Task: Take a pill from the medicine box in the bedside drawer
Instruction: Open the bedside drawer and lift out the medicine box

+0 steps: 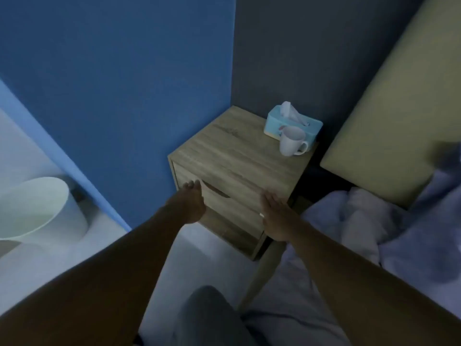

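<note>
The drawer (224, 196) of the wooden bedside cabinet (239, 156) is seen shut, the medicine box presumably hidden inside. The left hand (190, 202), fingers bunched and empty, and the right hand (275, 216), flat and empty, are held at its front. Next, the notch handle (215, 191) must be hooked and pulled.

Body inventory, as I logged it: two bare forearms, no sleeves reaching either wrist. Left hand (190, 204) carried no ring or watch that I could see. Right hand (275, 216) likewise bare. Grey trouser fabric covered one knee (207, 313).
</note>
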Tool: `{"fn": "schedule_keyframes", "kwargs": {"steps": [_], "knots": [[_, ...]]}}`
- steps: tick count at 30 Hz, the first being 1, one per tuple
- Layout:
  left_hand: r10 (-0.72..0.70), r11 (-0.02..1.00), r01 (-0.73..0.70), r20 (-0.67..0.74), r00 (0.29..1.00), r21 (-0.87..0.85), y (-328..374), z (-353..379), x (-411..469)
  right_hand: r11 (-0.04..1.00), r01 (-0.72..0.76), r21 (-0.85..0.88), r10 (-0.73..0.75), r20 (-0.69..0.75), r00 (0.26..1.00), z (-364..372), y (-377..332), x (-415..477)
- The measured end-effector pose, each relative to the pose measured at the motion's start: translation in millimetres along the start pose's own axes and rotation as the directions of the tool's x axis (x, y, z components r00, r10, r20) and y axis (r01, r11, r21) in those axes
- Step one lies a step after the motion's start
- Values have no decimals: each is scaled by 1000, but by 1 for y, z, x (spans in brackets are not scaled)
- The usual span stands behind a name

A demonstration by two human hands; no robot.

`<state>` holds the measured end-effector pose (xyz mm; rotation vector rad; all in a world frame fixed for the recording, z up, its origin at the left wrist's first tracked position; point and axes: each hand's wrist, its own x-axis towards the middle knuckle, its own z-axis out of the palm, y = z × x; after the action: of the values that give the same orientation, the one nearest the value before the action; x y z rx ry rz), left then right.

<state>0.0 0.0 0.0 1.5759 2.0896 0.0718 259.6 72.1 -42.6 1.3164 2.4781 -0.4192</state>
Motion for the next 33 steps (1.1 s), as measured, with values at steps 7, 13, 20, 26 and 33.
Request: {"fn": "schedule_keyframes", "kwargs": {"steps": [7,13,20,26,33], "knots": [[-78,936,105,93,993,-335,-10,35,52,1000,-2,-17,0,-125,992,32,10,52],[-136,798,136,44,990,-587,-18,84,100,996,12,-89,-40,-317,948,65,17,65],[-273,671,175,-20,962,-720,-11,121,129,995,13,-97,-48,-373,926,73,20,69],[-275,563,21,-163,947,-826,-4,132,149,994,13,-108,-56,-404,913,75,22,72],[-271,416,-36,-161,949,-909,4,130,145,993,27,-113,-70,-397,915,72,22,73]]}}
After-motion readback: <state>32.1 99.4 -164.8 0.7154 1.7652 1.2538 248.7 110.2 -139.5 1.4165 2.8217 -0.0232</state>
